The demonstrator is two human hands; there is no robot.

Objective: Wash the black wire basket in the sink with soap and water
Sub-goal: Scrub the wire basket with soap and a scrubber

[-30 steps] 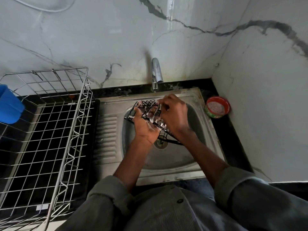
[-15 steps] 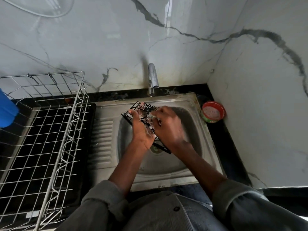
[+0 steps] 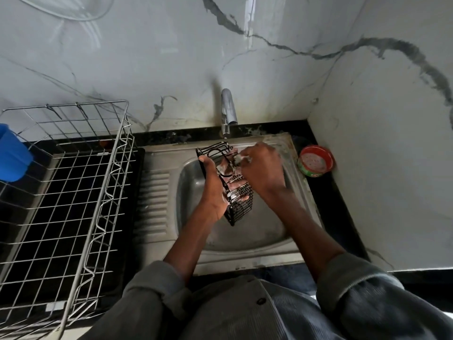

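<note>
A small black wire basket (image 3: 241,204) hangs over the steel sink (image 3: 257,229), tilted with its long side running from the tap toward me. My left hand (image 3: 214,192) grips its left side, fingers showing through the wires. My right hand (image 3: 262,168) presses a small soapy scrubber (image 3: 239,159) against the basket's upper part. White foam clings to the wires and my fingers. The tap (image 3: 228,111) stands at the back; I see no water running from it.
A large steel wire dish rack (image 3: 81,204) stands on the black counter to the left, with a blue cup (image 3: 12,155) at its far-left edge. A red-rimmed tub of dish soap (image 3: 316,161) sits right of the sink. Marble walls close the back and right.
The basket has turned from lying across the sink to pointing lengthwise toward me. My right hand has shifted up to its far end. The view has tilted slightly downward.
</note>
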